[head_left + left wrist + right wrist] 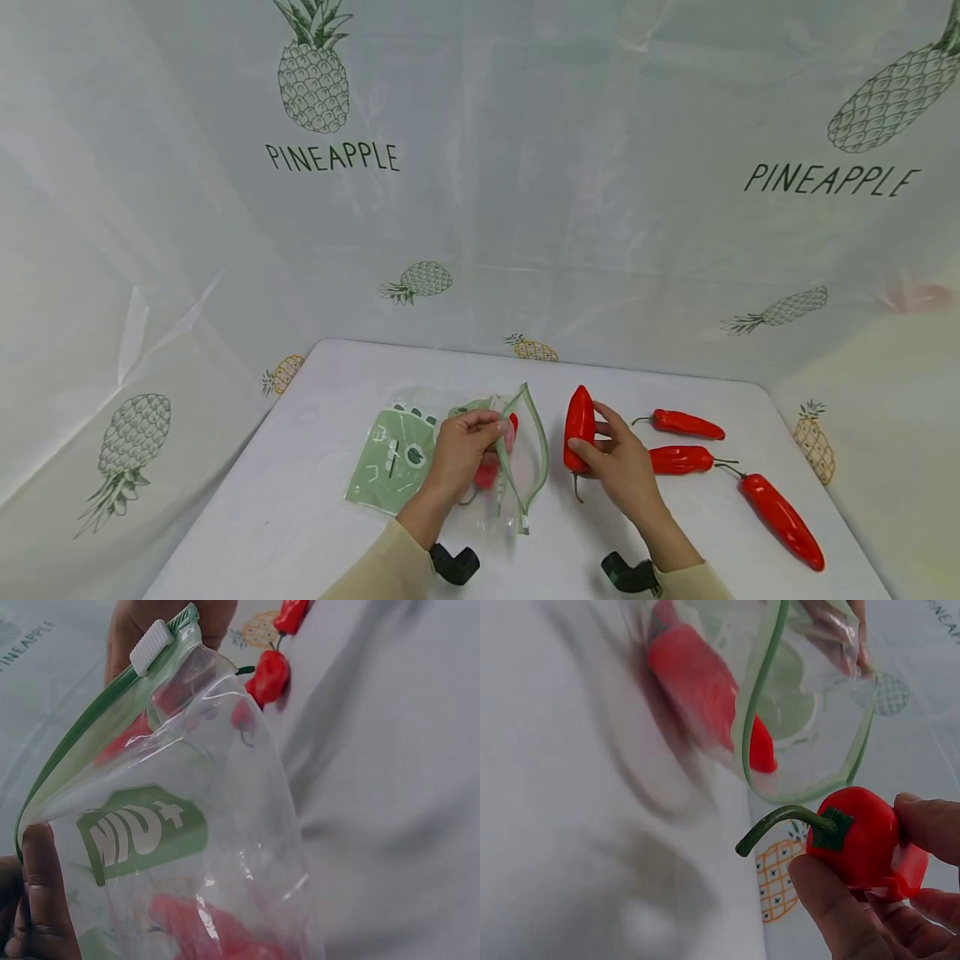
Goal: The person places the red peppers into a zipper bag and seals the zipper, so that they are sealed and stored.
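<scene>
My left hand (pixel 463 450) pinches the green zip rim of a clear plastic bag (pixel 517 467), holding its mouth open; a red pepper (pixel 489 472) lies inside it. The left wrist view shows the bag (pixel 187 847) close up with its white slider (pixel 151 646) and the pepper (pixel 202 930) at the bottom. My right hand (pixel 618 458) grips a red chili pepper (pixel 579 427) upright just right of the bag mouth. Up close in the right wrist view, fingers (pixel 840 907) hold the pepper (pixel 859 836) by its stem end, near the bag rim (pixel 761 712).
Three more red peppers (pixel 686 424) (pixel 681 459) (pixel 783 521) lie on the white table (pixel 300 508) to the right. A second green-printed bag (pixel 393 458) lies flat under my left hand's side. Pineapple-print sheets wall the table on three sides.
</scene>
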Motion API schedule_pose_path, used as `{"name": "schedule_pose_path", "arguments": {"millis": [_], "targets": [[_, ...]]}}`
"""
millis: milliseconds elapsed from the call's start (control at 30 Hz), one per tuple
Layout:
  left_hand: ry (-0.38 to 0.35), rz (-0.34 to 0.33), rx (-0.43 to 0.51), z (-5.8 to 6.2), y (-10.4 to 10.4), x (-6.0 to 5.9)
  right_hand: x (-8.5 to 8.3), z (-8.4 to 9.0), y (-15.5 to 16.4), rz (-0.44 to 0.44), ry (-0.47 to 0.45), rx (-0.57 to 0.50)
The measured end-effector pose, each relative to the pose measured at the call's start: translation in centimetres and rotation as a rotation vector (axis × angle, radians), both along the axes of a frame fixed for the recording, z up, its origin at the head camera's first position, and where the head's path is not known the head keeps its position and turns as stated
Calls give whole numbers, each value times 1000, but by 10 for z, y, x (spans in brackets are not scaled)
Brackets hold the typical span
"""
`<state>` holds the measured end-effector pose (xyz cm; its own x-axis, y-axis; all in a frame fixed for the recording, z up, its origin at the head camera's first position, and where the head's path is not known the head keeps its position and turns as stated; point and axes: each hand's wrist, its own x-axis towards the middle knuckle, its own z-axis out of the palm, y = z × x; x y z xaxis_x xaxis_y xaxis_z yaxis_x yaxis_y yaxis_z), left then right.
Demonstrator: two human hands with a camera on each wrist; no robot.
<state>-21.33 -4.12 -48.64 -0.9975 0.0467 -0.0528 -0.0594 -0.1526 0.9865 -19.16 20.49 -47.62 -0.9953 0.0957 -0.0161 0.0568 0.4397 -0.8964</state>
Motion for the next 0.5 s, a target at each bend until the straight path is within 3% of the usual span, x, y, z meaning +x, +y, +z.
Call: {"name": "schedule_pose_path", "arguments": {"millis": [500], "targets": [[37, -18, -29, 10, 5, -1, 4, 10, -35, 77, 25, -30]]}}
